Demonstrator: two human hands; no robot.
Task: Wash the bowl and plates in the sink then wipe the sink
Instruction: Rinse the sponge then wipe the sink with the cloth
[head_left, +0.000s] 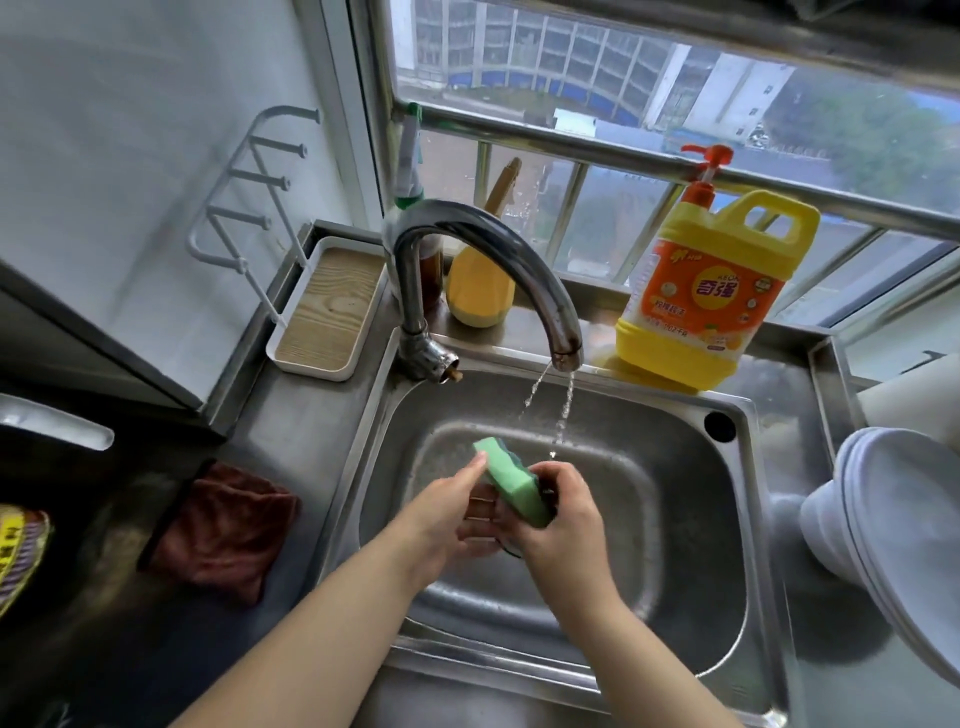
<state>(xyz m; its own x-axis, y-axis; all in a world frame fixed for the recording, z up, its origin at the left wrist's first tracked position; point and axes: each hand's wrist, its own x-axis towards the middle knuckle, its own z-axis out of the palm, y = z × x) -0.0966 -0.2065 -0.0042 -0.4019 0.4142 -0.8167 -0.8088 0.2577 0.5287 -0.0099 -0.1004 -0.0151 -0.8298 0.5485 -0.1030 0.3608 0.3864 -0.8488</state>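
A green sponge (511, 480) with a dark scouring side is held over the middle of the steel sink (691, 525). My right hand (563, 522) grips its near end. My left hand (457, 512) is beside it with fingers stretched, thumb tip touching the sponge's far edge. Thin streams of water fall from the curved tap (498, 260) just behind the sponge. White plates and a bowl (893, 525) are stacked upside down on the counter to the right of the sink. No dishes show inside the basin.
A yellow dish soap bottle (711, 291) stands on the ledge behind the sink. A yellow gourd-like scrubber (478, 296) leans by the tap. A white tray with rack (327, 306) sits at back left. A brown cloth (223, 530) lies on the left counter.
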